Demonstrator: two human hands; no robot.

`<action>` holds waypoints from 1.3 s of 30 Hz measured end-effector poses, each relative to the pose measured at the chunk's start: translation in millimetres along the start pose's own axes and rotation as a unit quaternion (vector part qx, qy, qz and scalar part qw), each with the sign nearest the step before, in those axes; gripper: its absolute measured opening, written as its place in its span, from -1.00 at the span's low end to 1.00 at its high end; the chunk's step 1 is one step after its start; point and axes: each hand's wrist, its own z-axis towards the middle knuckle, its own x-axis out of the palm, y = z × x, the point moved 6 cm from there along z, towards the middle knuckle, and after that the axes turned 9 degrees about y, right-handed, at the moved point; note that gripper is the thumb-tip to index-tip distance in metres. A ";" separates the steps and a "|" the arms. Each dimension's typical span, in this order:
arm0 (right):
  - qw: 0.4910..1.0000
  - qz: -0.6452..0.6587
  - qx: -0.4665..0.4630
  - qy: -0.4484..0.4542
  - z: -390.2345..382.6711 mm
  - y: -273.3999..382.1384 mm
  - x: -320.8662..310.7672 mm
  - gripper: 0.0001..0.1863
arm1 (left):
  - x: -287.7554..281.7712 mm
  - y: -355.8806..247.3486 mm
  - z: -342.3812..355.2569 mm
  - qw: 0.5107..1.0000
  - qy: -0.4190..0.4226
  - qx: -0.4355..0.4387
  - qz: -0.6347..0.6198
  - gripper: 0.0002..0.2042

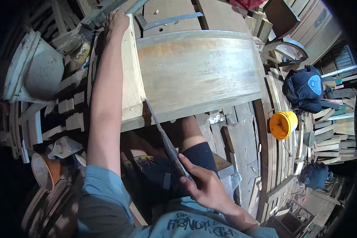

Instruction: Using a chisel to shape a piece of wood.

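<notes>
- the left hand (117, 20) is closed on the far end of a narrow plank (130, 67), holding it against the side of a wide board (198, 71).
- the right hand (206, 186) is clenched around the handle of a saw (162, 135).
- the saw tip sits at the near corner, where plank and board meet.
- a yellow bucket (283, 124) stands well apart on the right.

Left hand (118, 20) outstretched, gripping; right hand (206, 186) clenched.
</notes>
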 end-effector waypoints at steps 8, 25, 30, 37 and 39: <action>1.000 -0.013 0.024 0.005 26.3 -3.6 12.4 -0.38 | -2.1 -0.5 -0.8 0.995 0.071 -0.057 -0.041 -0.62; 0.996 -0.052 0.063 0.020 48.6 23.3 -18.3 -0.42 | 3.6 -7.5 -3.4 0.991 0.116 -0.038 -0.059 -0.59; 0.995 -0.088 0.035 0.015 35.3 20.6 9.4 -0.41 | 20.9 30.6 13.1 0.999 -0.012 -0.009 -0.030 -0.65; 0.994 -0.098 0.049 -0.030 28.2 4.1 9.1 -0.41 | -8.6 -11.6 -23.5 0.994 0.073 -0.055 -0.053 -0.65; 0.995 -0.092 0.049 -0.001 10.6 1.6 14.8 -0.41 | -25.4 -20.4 -29.4 0.989 0.121 -0.085 -0.031 -0.65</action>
